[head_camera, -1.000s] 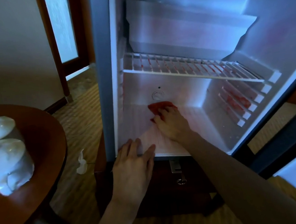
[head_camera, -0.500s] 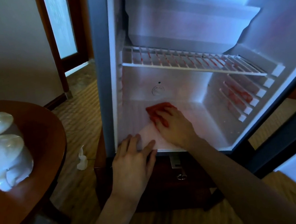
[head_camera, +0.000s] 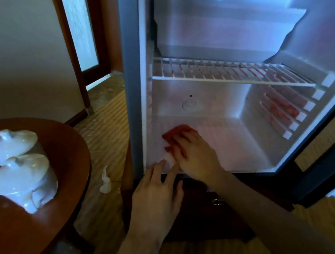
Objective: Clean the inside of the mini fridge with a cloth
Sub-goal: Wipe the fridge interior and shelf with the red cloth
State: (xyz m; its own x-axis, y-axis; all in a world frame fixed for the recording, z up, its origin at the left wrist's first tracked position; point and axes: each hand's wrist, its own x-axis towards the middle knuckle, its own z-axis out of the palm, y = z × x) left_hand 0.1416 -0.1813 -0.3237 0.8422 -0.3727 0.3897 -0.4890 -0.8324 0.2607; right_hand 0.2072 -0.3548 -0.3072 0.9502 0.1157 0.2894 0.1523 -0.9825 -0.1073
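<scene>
The right hand point(head_camera: 192, 153) presses the red cloth point(head_camera: 176, 133) flat on the fridge floor point(head_camera: 236, 144); the left hand point(head_camera: 156, 191), fingers straight, rests at its front edge. Push firmly into corners.

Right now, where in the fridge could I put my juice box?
The fridge floor is bare from the right hand across to the right wall, and the wire shelf above holds nothing. The front left corner is crowded: the red cloth and left hand are there.

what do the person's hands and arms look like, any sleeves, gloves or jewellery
Both forearms are bare as far as the view shows, with no sleeve visible. The left hand and right hand wear no gloves, and no rings, watch or bracelet can be seen.
</scene>
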